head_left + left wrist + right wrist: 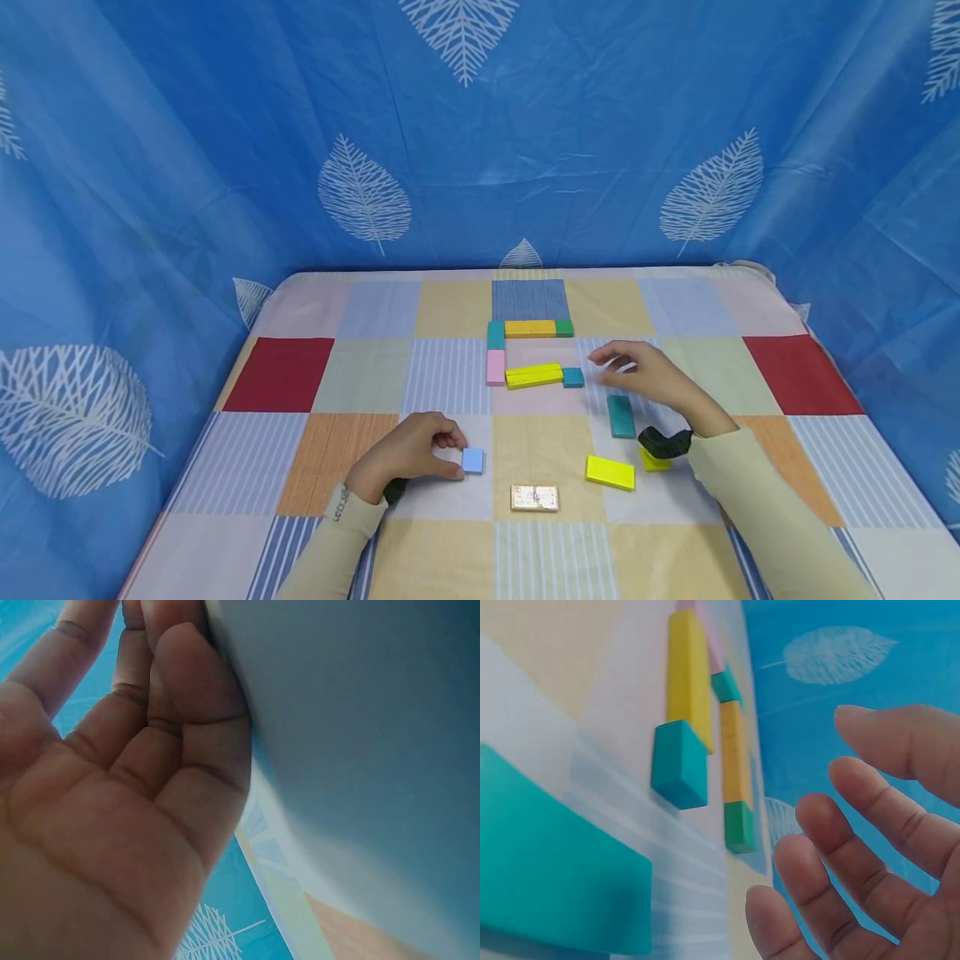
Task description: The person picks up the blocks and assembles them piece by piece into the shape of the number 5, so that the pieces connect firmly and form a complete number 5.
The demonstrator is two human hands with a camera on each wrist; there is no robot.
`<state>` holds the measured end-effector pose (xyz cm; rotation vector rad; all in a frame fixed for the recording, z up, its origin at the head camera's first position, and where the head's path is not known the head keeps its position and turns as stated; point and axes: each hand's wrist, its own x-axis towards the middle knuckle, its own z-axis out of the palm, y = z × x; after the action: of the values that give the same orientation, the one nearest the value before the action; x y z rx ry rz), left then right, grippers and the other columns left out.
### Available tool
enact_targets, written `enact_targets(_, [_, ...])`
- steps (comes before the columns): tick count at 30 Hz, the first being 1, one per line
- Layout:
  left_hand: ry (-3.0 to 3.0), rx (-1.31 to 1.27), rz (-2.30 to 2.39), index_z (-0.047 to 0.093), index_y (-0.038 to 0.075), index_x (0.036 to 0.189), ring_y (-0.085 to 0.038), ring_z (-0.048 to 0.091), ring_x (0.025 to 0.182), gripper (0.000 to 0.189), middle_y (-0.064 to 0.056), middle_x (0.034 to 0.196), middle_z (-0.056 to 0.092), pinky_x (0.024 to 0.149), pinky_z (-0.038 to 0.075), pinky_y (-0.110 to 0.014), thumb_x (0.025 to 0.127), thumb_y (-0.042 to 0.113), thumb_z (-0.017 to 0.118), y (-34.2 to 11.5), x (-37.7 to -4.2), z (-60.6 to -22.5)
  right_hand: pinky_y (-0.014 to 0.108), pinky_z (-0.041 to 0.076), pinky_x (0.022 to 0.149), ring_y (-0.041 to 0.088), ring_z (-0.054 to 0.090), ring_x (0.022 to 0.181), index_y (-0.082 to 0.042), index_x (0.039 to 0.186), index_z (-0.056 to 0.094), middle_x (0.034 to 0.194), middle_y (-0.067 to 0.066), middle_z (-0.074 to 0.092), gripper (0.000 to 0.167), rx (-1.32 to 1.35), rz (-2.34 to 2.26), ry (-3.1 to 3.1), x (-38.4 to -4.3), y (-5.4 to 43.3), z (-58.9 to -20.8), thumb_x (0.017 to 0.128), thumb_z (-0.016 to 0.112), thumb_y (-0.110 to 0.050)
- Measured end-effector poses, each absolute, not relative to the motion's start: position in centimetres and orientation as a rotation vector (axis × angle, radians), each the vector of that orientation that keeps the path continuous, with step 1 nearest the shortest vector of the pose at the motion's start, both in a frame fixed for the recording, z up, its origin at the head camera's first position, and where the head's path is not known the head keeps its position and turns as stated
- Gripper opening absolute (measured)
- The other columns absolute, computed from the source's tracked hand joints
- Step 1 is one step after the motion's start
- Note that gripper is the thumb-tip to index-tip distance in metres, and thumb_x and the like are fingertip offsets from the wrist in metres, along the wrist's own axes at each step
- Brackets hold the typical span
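Note:
My left hand [412, 446] rests low at the left, its thumb and index fingertips right at the left side of a light blue square block [472, 461]; a gap shows between them. In the left wrist view, curled fingers [202, 682] appear, with the block out of sight. Nothing is held by my right hand [643, 371], loosely bent above the cloth beside a small teal block [573, 377]. That block touches the end of a long yellow block [533, 376]. Pink [496, 367], teal [496, 335], orange [529, 328] and green [564, 328] blocks continue the outline.
Under the right forearm lie a loose teal block [620, 417], a yellow block [610, 472] and a partly hidden yellow block [655, 460]. A printed, pale rectangular block [535, 498] is near the front. Blue leaf-patterned curtain [525, 167] surrounds the patchwork-covered table [435, 550].

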<state>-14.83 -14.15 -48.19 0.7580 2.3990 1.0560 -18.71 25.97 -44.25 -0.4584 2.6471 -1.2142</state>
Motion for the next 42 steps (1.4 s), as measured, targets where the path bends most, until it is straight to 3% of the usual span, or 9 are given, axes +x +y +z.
enact_targets(5, [2.394, 0.753, 1.061, 0.078, 0.007, 0.1, -0.009, 0.052, 0.086, 0.027, 0.007, 0.09, 0.062, 0.082, 0.049, -0.026, 0.081, 0.013, 0.097, -14.2, -14.9, -48.2, 0.026, 0.055, 0.09, 0.032, 0.067, 0.108, 0.008, 0.131, 0.069, 0.127, 0.024, 0.071, 0.034, -0.407, -1.275, 2.658, -17.4, 26.4, -44.1, 0.102, 0.074, -0.008])
enact_targets(9, [2.399, 0.762, 1.061, 0.078, 0.007, 0.1, -0.011, 0.053, 0.086, 0.027, 0.006, 0.09, 0.063, 0.082, 0.05, -0.027, 0.081, 0.014, 0.097, -14.1, -14.8, -48.2, 0.021, 0.054, 0.088, 0.031, 0.065, 0.106, 0.008, 0.132, 0.068, 0.125, 0.023, 0.071, 0.033, -0.348, -1.295, 2.653, -16.5, 26.9, -44.4, 0.102, 0.073, -0.005])
enact_targets(27, [2.411, 0.762, 1.056, 0.078, 0.008, 0.1, -0.008, 0.053, 0.086, 0.028, 0.008, 0.091, 0.064, 0.082, 0.05, -0.026, 0.081, 0.015, 0.097, -14.2, -14.8, -48.3, 0.023, 0.055, 0.082, 0.025, 0.062, 0.099, 0.011, 0.134, 0.064, 0.118, 0.02, 0.07, 0.042, -0.299, -1.297, 2.606, -13.6, 29.5, -46.1, 0.096, 0.079, -0.001])
enact_targets(42, [2.403, 0.766, 1.071, 0.078, 0.008, 0.1, -0.007, 0.053, 0.087, 0.028, 0.008, 0.091, 0.065, 0.083, 0.051, -0.027, 0.081, 0.015, 0.097, -14.3, -14.9, -48.3, 0.024, 0.055, 0.083, 0.03, 0.061, 0.102, 0.013, 0.134, 0.062, 0.118, 0.018, 0.069, 0.057, -0.227, -1.184, 2.611, -13.3, 29.6, -46.9, 0.087, 0.089, -0.003])
